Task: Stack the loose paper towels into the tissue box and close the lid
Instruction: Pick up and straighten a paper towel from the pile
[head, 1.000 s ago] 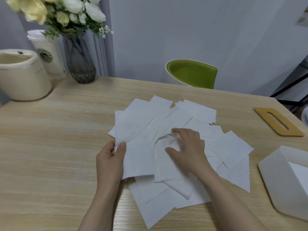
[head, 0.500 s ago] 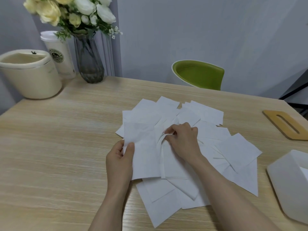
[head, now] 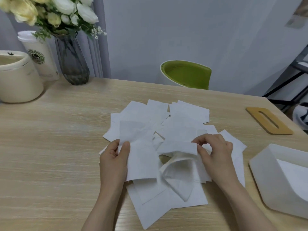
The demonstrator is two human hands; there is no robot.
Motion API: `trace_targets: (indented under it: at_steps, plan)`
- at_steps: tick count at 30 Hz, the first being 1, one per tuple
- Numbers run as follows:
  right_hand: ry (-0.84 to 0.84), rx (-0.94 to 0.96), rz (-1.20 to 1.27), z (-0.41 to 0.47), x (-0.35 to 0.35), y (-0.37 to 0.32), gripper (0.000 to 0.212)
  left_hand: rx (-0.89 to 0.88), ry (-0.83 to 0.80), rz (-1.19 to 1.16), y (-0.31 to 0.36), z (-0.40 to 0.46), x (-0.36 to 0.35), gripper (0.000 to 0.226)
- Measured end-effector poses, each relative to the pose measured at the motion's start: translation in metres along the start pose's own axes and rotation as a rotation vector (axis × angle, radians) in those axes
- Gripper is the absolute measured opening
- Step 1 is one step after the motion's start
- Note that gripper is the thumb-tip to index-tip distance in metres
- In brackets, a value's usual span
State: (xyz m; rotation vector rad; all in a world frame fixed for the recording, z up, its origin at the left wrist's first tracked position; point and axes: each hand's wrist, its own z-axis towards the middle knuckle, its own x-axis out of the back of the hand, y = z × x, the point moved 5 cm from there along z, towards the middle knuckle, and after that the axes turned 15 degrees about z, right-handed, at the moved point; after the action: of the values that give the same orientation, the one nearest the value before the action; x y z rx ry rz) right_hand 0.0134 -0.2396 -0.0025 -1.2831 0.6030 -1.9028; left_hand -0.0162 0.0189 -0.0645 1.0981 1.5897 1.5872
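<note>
Pretty early in this one, I'd say. The table (head: 50,155) is mostly taken up by the paper towels (head: 166,122), fanned out in a messy overlapping pile right in the middle, so nearly all the stacking looks like it's yet to come. The tissue box (head: 275,185) sits open at the right edge of the table, near the pile but apart from it, and there's something white inside that could be a few towels already in there, though I can't tell for sure. The lid (head: 269,120), the wooden piece with the slot, lies flat further back on the right, well apart from the box, so closing is the last bit left. Both hands are down on the near side of the pile. The left hand (head: 115,162) grips 1 flat sheet (head: 141,157) by its left edge, thumb on top, fingers tucked under. The right hand (head: 215,152) pinches a folded towel (head: 178,148) at its right end, lifting it so it bows up off the pile, just beside the sheet in the left hand. My guess is they're gathering sheets into a neat bundle before anything goes over to the box.
</note>
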Motion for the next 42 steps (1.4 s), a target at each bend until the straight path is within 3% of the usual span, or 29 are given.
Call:
trace_targets:
  at_steps: [6,13,17,27,29,34,42]
  plan:
    - [0.117,-0.208,0.304,-0.017,0.038,0.014,0.026,-0.031,-0.091,0.014,0.011,-0.008,-0.027,0.015]
    - [0.228,-0.176,0.509,0.003,0.081,-0.010,0.022,-0.027,-0.107,0.063,0.012,-0.008,-0.040,0.016]
    - [0.250,-0.089,0.474,0.020,0.097,-0.027,0.025,-0.018,-0.058,0.064,0.011,-0.001,-0.029,0.016]
    - [0.188,-0.095,0.330,0.042,0.103,-0.066,0.001,-0.035,0.121,-0.005,0.022,0.025,0.034,0.016]
    - [0.136,-0.130,0.329,0.045,0.104,-0.066,0.006,-0.036,0.124,-0.014,0.023,0.027,0.038,0.015]
    - [-0.005,-0.245,0.306,0.055,0.070,-0.038,0.019,-0.030,0.076,-0.029,0.026,0.020,0.028,0.014]
    - [-0.106,-0.365,0.249,0.038,0.022,0.032,0.014,-0.034,0.017,-0.031,0.027,0.004,0.012,0.013]
